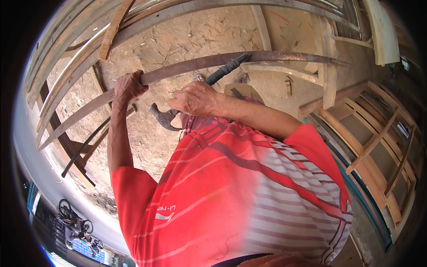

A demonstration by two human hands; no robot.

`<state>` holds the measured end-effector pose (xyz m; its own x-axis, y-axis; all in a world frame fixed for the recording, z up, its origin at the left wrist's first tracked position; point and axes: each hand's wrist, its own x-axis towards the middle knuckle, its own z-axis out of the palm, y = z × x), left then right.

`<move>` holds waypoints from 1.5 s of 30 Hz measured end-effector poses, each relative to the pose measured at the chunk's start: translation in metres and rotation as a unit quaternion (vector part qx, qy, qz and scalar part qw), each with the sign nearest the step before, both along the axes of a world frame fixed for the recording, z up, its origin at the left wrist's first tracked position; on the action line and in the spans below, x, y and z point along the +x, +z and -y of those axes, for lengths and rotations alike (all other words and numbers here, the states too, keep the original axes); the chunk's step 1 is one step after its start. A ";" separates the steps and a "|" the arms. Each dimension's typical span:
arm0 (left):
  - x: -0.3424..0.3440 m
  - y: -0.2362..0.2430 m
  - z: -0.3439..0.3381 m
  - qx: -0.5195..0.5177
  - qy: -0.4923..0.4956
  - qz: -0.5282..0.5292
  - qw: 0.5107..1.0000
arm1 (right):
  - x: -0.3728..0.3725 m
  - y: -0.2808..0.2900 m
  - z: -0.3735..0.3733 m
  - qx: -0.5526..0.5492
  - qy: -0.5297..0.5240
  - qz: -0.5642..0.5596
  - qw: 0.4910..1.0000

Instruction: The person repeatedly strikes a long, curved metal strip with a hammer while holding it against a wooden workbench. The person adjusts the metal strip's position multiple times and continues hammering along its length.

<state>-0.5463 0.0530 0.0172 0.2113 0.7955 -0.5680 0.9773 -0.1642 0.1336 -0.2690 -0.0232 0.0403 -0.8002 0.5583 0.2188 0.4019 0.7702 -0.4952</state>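
A long brown wooden plank (pixel 182 66) stretches across in front of me, bent by the lens. My left hand (pixel 129 88) is closed over it, left of the middle. In my closed right hand (pixel 195 99) is a claw hammer, gripped close to its head. The dark metal hammer head (pixel 163 117) sticks out on the left below my fingers. Its black wrapped handle (pixel 227 70) points up to the right, with its end in front of the plank. Part of the hammer is hidden by my right hand.
Long timber boards (pixel 80 33) are stacked at the far left. A dark thin bar (pixel 86 144) lies below the plank. Wooden frames (pixel 369 138) stand on the right, by an upright post (pixel 329 66). Wood scraps litter the ground (pixel 195 35). Motorcycles (pixel 78 224) are parked at lower left.
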 end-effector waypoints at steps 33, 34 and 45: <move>-0.003 -0.026 0.022 0.169 -0.019 0.026 0.985 | 0.250 0.099 -0.059 -0.257 -0.281 -0.566 0.731; -0.002 -0.025 0.023 0.178 -0.025 0.025 0.983 | 0.252 0.101 -0.062 -0.264 -0.286 -0.576 0.719; 0.010 -0.009 0.022 0.109 0.011 -0.017 0.994 | 0.257 0.191 -0.039 -0.104 -0.275 -0.531 0.795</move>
<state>-0.5368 0.0311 0.0078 0.1762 0.9045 -0.3885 0.9843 -0.1643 0.0639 -0.0123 0.0156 0.2317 0.1522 0.8724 0.4645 -0.0804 0.4793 -0.8739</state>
